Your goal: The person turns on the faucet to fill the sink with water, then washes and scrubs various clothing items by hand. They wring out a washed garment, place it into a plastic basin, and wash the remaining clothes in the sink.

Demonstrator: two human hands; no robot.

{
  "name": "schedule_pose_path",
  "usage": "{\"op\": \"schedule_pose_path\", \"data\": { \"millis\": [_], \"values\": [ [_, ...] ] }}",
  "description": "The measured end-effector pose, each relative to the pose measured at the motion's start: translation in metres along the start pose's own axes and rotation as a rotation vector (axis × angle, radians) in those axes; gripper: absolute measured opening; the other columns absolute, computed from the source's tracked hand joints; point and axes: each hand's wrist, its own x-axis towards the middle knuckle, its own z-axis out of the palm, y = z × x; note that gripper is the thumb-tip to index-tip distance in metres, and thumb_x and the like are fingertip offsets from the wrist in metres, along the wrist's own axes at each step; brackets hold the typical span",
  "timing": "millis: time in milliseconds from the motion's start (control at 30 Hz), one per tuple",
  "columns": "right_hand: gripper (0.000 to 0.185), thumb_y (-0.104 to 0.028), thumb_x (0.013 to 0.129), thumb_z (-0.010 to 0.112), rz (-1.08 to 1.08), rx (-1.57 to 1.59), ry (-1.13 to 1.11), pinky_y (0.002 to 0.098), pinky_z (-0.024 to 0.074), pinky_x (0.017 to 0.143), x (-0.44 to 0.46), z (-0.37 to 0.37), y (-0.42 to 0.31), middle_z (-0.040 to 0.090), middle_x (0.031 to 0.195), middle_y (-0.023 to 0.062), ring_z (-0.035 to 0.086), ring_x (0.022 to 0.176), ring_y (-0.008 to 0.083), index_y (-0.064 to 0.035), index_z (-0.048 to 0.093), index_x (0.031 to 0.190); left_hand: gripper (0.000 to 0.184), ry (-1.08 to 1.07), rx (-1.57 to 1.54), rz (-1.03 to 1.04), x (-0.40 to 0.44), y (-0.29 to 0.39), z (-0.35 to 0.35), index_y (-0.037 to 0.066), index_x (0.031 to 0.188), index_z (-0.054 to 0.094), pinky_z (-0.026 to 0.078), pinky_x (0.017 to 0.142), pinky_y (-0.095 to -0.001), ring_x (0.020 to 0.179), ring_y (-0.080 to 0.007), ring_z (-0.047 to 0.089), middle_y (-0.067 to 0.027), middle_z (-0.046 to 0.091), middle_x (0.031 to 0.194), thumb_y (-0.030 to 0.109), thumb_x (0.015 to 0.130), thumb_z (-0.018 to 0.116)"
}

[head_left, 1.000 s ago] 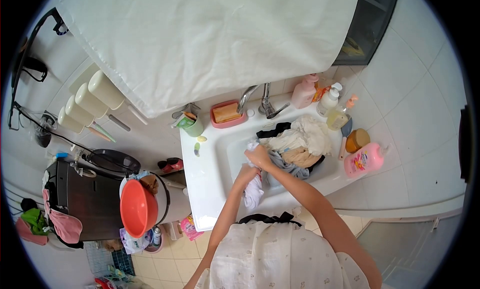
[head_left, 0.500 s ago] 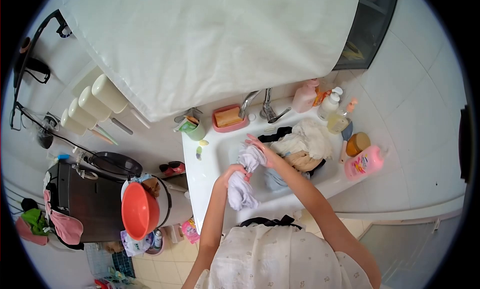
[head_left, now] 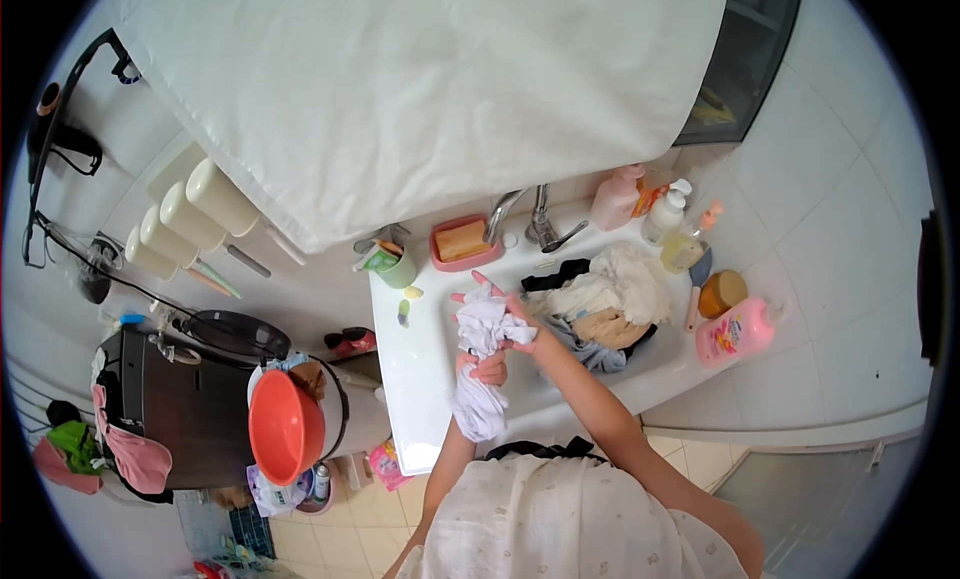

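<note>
A bunched pale white cloth (head_left: 482, 404) is in both my hands, over the left part of the white sink (head_left: 425, 434). My left hand (head_left: 486, 368) is closed round the middle of it, and its lower end hangs toward my body. My right hand (head_left: 516, 313) holds the upper end, with some fingertips stretched out past the folds; the cloth hides part of its palm. Right of my hands, a heap of clothes lies in the basin: a cream garment (head_left: 625, 287), a tan one (head_left: 610, 327), a grey-blue one (head_left: 590, 355) and a black one (head_left: 560, 275).
Behind the basin stand the faucet (head_left: 541, 229), a pink soap dish (head_left: 440, 251) and a green cup (head_left: 397, 269). Pump bottles (head_left: 664, 214), a brown jar (head_left: 722, 294) and a pink bottle (head_left: 735, 332) line the right side. A red basin (head_left: 286, 427) is at the left.
My right hand has shifted down and left, and its fingers now stick out behind the cloth. The cloth's lower end has moved slightly nearer my body. The whole view has shifted a little.
</note>
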Motion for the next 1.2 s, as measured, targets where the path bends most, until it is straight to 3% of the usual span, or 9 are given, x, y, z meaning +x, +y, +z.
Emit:
{"op": "schedule_pose_path", "data": {
  "millis": [100,167,333,400,500,933,1000,1133,1200],
  "values": [
    [0.079,-0.010,0.073,0.061,0.077,-0.653,0.032,0.0276,0.0384,0.086,0.003,0.006,-0.013,0.036,0.129,0.0079,0.047,0.100,0.0135,-0.0178,0.013,0.135,0.033,0.161,-0.023,0.074,-0.008,-0.006,-0.004,-0.004,0.091,0.042,0.034,0.043,-0.0182,0.040,-0.0047,0.039,-0.0016,0.041,0.058,0.011,0.062,0.049],
    [0.073,-0.009,0.072,0.062,0.118,-0.813,0.012,0.0269,0.0388,0.085,0.005,0.029,-0.018,0.041,0.124,0.0068,0.048,0.097,0.0125,-0.0159,0.022,0.133,0.026,0.423,-0.026,0.119,-0.018,-0.007,-0.014,-0.002,0.085,0.044,0.035,0.047,-0.0195,0.044,-0.0048,0.037,-0.0009,0.040,0.060,0.011,0.062,0.048],
    [0.045,-0.025,0.069,0.066,0.088,-1.349,0.010,0.0260,0.0420,0.074,0.016,0.022,-0.007,0.058,0.094,0.0096,0.051,0.080,0.0120,-0.0060,0.053,0.108,0.028,0.509,0.113,0.147,-0.004,-0.015,0.000,0.000,0.087,0.043,0.035,0.050,-0.0205,0.048,-0.0064,0.038,-0.0017,0.041,0.062,0.012,0.062,0.050],
    [0.030,-0.028,0.071,0.063,0.120,-1.603,0.313,0.0286,0.0436,0.064,0.014,0.021,-0.002,0.060,0.074,0.0137,0.052,0.062,0.0188,0.0009,0.059,0.078,0.031,0.542,0.193,0.135,0.000,-0.016,0.003,0.001,0.090,0.042,0.035,0.050,-0.0197,0.050,-0.0075,0.039,-0.0025,0.040,0.064,0.013,0.063,0.052],
    [0.032,-0.031,0.069,0.059,0.124,-1.727,0.575,0.0357,0.0452,0.058,0.016,0.008,0.002,0.057,0.064,0.0190,0.053,0.055,0.0319,0.0014,0.059,0.070,0.027,0.631,0.230,0.096,0.006,-0.015,0.005,0.001,0.086,0.047,0.039,0.053,-0.0244,0.050,-0.0116,0.043,-0.0057,0.045,0.063,0.011,0.061,0.049],
    [0.026,-0.023,0.073,0.053,0.124,-1.900,0.852,0.0418,0.0463,0.066,0.015,-0.008,0.027,0.058,0.072,0.0232,0.058,0.071,0.0371,0.0020,0.061,0.072,0.016,1.071,0.903,0.278,0.001,-0.006,-0.026,-0.002,0.080,0.050,0.045,0.046,-0.0310,0.051,-0.0213,0.054,-0.0136,0.053,0.062,0.006,0.072,0.039],
    [0.027,-0.022,0.075,0.052,0.037,-1.784,1.034,0.0422,0.0460,0.066,0.014,-0.018,0.027,0.058,0.072,0.0237,0.058,0.072,0.0368,0.0029,0.061,0.072,0.016,1.093,1.035,0.310,0.004,-0.005,-0.032,-0.002,0.080,0.050,0.045,0.045,-0.0314,0.050,-0.0216,0.054,-0.0142,0.053,0.063,0.006,0.072,0.039],
    [0.026,-0.024,0.077,0.052,-0.062,-1.775,1.059,0.0398,0.0468,0.065,0.005,-0.020,0.027,0.058,0.070,0.0227,0.058,0.067,0.0364,0.0009,0.061,0.072,0.019,1.350,1.191,0.458,0.010,-0.018,-0.027,-0.002,0.084,0.049,0.046,0.046,-0.0324,0.052,-0.0235,0.055,-0.0159,0.054,0.069,0.007,0.071,0.040],
    [0.028,-0.028,0.076,0.055,-0.056,-1.474,0.919,0.0347,0.0463,0.064,-0.001,-0.007,0.025,0.060,0.069,0.0176,0.057,0.063,0.0321,-0.0011,0.061,0.079,0.021,1.396,1.234,0.475,0.006,-0.018,-0.021,-0.002,0.087,0.049,0.046,0.048,-0.0325,0.054,-0.0245,0.056,-0.0160,0.054,0.071,0.007,0.070,0.041]
  ]
}}
